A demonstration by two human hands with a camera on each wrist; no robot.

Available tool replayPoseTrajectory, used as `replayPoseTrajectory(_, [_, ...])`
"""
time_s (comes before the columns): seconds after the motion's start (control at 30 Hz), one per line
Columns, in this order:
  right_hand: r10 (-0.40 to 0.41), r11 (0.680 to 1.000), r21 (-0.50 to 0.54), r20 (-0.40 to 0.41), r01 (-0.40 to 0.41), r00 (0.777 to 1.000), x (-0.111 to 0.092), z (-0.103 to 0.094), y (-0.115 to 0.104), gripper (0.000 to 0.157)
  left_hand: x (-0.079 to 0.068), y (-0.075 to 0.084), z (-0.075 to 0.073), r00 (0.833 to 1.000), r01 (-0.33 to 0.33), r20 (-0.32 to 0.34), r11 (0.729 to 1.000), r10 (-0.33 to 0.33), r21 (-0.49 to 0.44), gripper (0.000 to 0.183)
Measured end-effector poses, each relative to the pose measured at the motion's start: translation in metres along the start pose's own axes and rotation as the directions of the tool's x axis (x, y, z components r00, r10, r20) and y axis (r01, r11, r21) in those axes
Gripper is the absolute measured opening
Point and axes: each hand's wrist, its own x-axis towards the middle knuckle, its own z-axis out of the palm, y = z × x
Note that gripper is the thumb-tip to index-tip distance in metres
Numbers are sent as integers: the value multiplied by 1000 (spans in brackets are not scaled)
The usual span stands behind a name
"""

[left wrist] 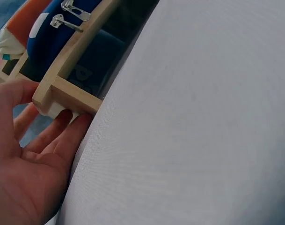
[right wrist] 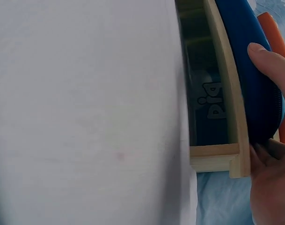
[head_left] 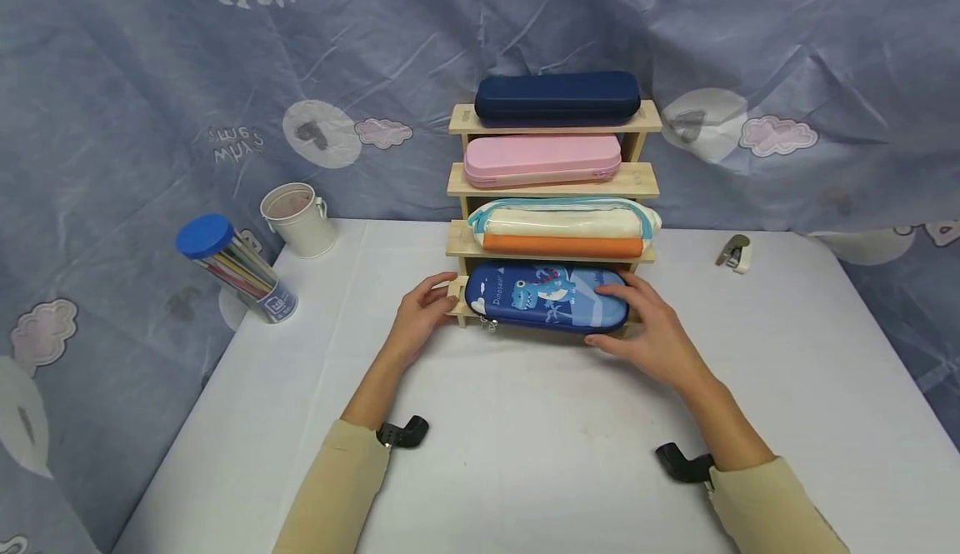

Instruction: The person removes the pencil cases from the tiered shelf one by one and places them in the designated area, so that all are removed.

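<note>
A blue dinosaur pencil case [head_left: 551, 297] lies on the lowest step of a tiered wooden rack [head_left: 459, 239]. My right hand [head_left: 648, 325] holds its right end, thumb at the front edge and fingers over the top. In the right wrist view that thumb presses the side of the case [right wrist: 247, 75]. At the step's left end, my left hand [head_left: 422, 316] grips the wood between thumb and fingers; the left wrist view shows the fingertips at the rack's end piece [left wrist: 76, 93]. Two zipper pulls [left wrist: 69, 16] hang at the case's left front.
Higher steps carry a cream-and-orange pencil case [head_left: 566, 229], a pink case [head_left: 543, 158] and a navy case [head_left: 557, 97]. On the left stand a white bucket [head_left: 300, 221] and a blue-lidded tube of coloured sticks [head_left: 240, 271]. A small stapler [head_left: 735, 254] lies at the right.
</note>
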Motion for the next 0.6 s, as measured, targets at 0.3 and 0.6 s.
replayPoseTrajectory(0.3, [-45, 997, 52, -96, 50, 994, -8, 0, 5, 64, -2, -3, -1, 1000, -15, 14, 1000, 15, -6, 41])
replayPoseTrajectory(0.6, [14, 997, 71, -113, -6, 993, -17, -15, 4, 62, -1, -2, -2, 1000, -17, 15, 1000, 18, -24, 45])
